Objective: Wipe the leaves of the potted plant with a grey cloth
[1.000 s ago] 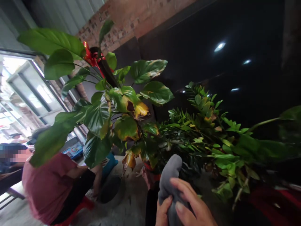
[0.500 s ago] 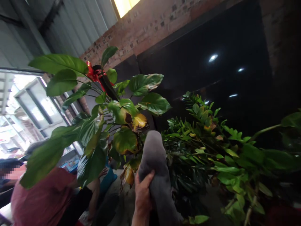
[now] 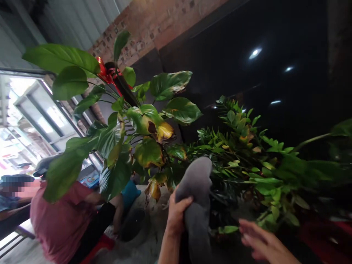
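A long grey plush piece (image 3: 197, 183) with a rounded, bent-over top stands up in front of me. Around its middle my left hand (image 3: 177, 212) is closed, thumb across the near side and the other fingers mostly hidden behind it. The lower end of the plush piece runs out of view at the bottom. My right hand (image 3: 261, 240) is at the lower right, apart from the plush, its fingers stretched out and a little blurred. Nothing shows in it. A small green leaf (image 3: 228, 229) lies just left of its fingertips.
A broad-leaved plant (image 3: 148, 152) with a red ribbon (image 3: 106, 73) rises ahead, some leaves yellowed. Denser foliage (image 3: 271, 179) fills the right, before a dark glossy panel (image 3: 275, 80). At left, a person in a pink shirt (image 3: 62, 216) sits on a red stool (image 3: 100, 247).
My right hand has come into view from the lower right. The plush piece has shifted right and its top now bends over to the right, with my left hand still on it.
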`<state>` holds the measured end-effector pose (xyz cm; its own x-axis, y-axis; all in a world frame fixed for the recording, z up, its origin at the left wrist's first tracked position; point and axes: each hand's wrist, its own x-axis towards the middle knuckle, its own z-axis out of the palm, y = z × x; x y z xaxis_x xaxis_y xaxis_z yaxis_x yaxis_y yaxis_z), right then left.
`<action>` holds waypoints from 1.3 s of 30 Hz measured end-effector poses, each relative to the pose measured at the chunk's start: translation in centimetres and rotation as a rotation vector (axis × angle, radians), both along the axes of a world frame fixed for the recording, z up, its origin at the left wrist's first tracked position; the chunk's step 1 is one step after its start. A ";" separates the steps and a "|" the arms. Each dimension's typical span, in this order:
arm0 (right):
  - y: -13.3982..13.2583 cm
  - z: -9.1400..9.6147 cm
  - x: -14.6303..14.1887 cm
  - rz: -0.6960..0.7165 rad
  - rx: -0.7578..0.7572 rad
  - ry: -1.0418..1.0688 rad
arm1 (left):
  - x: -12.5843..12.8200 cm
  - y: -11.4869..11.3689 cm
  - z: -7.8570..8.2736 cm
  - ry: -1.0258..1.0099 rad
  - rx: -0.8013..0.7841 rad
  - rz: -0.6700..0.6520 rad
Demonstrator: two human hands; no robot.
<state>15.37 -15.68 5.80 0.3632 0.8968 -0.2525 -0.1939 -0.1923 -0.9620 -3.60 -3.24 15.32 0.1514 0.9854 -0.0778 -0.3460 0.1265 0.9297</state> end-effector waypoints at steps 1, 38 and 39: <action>1.4 0.4 0.1 -0.116 -0.023 0.050 | 0.5 0.4 0.5 -0.007 0.002 0.037; 6.5 -0.9 2.5 -0.078 0.093 0.667 | 1.1 -1.0 -3.2 0.330 0.059 -0.311; 6.5 -0.8 2.5 -0.068 0.086 0.659 | 0.8 -1.3 -3.1 0.345 0.062 -0.349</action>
<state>17.92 -9.23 5.00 0.2137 0.9043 -0.3697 -0.7556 -0.0869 -0.6492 -2.82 -4.49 12.23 0.4487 0.8850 -0.1245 0.0369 0.1208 0.9920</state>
